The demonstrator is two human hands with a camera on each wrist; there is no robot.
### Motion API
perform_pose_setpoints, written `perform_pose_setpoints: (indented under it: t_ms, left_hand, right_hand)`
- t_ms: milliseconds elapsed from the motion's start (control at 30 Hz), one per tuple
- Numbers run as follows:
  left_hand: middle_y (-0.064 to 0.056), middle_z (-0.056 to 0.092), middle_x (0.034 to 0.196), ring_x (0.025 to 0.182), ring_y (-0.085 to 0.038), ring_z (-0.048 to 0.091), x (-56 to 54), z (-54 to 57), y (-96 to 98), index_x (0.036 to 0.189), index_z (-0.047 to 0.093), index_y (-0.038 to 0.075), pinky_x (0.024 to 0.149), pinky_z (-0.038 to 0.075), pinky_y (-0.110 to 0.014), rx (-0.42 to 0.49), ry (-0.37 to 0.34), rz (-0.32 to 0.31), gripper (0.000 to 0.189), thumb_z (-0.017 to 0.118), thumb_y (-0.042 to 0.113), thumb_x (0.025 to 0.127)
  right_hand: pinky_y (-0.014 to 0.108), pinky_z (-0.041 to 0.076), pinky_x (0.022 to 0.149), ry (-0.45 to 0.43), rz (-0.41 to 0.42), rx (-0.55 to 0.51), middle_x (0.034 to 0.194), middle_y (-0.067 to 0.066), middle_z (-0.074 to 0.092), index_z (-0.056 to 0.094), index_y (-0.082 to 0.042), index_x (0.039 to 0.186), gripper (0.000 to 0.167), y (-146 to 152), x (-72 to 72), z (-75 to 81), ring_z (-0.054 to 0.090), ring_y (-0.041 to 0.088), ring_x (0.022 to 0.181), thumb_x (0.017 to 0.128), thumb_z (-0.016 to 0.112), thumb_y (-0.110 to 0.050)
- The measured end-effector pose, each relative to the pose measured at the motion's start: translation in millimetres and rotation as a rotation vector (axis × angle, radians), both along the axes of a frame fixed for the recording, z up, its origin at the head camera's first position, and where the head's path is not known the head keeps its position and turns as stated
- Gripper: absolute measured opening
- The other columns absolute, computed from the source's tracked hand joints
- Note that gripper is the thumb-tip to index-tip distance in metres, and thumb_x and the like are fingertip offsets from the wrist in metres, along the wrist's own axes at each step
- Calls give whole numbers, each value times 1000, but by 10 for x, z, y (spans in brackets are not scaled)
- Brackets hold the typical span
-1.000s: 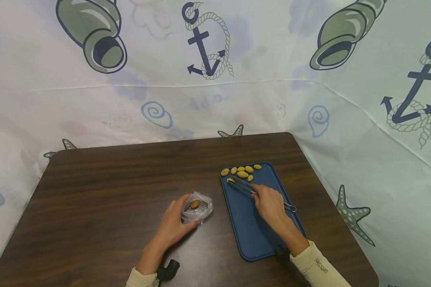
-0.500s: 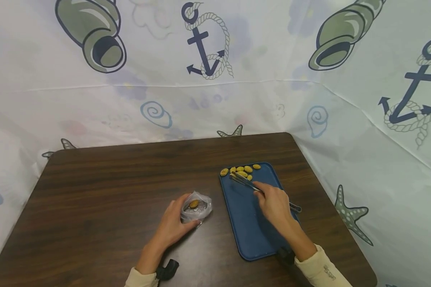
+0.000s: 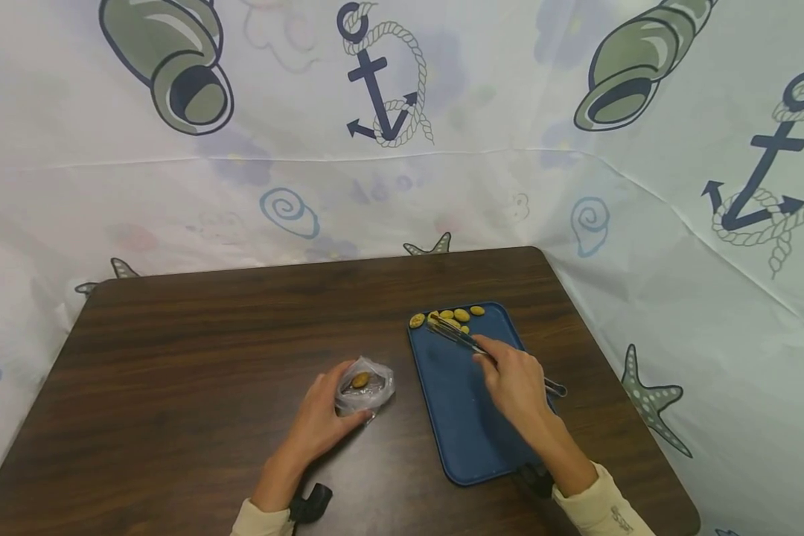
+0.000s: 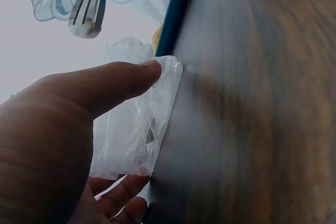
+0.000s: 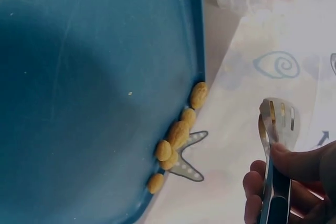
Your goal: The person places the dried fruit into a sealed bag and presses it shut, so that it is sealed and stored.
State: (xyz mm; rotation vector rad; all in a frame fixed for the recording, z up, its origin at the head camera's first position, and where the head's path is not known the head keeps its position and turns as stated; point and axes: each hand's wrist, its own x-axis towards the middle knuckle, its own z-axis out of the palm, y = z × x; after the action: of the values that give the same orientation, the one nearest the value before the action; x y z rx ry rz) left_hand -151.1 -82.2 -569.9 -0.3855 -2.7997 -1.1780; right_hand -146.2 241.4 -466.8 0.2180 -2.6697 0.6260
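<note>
A clear plastic bag [image 3: 378,398] stands on the table, gripped by my left hand [image 3: 316,418] with the thumb on one side and fingers on the other. One yellow-brown oval piece [image 3: 360,380], like a nut or an olive, lies inside it. My right hand [image 3: 514,381] holds metal tongs [image 3: 467,341] with slotted ends. Those ends are raised over the blue tray's far left corner in the head view. Yellow-brown shows through a slot of the tongs [image 5: 280,115], but a held piece is hard to make out. Several more oval pieces [image 5: 178,134] line the tray's far edge.
The blue tray [image 3: 455,432] lies on the right part of the dark wooden table [image 3: 194,372]. Behind and beside the table hangs a white sheet [image 3: 496,97] printed with anchors, shells and starfish. A black strap [image 3: 311,504] is on the left wrist.
The right hand has moved right, and the tongs' ends have shifted from the front of the oval pieces up over them. The left hand keeps its hold on the bag.
</note>
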Motion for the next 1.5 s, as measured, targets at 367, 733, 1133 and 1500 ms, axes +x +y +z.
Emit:
perform_pose_setpoints:
  t_ms: [367, 733, 1133, 1500]
  left_hand:
    - [-7, 65, 133, 115, -26, 59, 4, -8, -13, 150, 49, 21, 93, 47, -48, 3, 0, 1, 90, 93, 35, 73]
    - [-9, 64, 131, 115, -27, 59, -18, 33, 22, 152, 48, 22, 93, 47, -48, 9, -33, 5, 90, 92, 36, 74]
    - [-9, 65, 133, 115, -28, 59, -4, 49, -20, 151, 48, 21, 93, 47, -49, 6, -32, 1, 90, 92, 35, 74]
    - [-9, 63, 130, 112, -24, 58, -25, -1, -18, 152, 45, 27, 90, 47, -45, -3, -42, -4, 91, 92, 36, 75]
  right_hand:
    - [26, 43, 53, 20, 74, -12, 103, 7, 81, 77, -12, 121, 33, -117, 101, 68, 59, 9, 62, 88, 81, -12]
    - [27, 50, 59, 8, 164, -20, 110, 6, 80, 77, -13, 122, 34, -279, 169, 84, 71, 13, 74, 87, 81, -14]
    - [33, 59, 65, 19, 240, -16, 109, 4, 80, 78, -13, 119, 31, -467, 213, -3, 77, 19, 87, 87, 81, -12]
    - [37, 61, 74, 12, 281, 33, 110, 1, 80, 78, -17, 120, 31, -646, 235, -65, 77, 19, 93, 89, 80, -15]
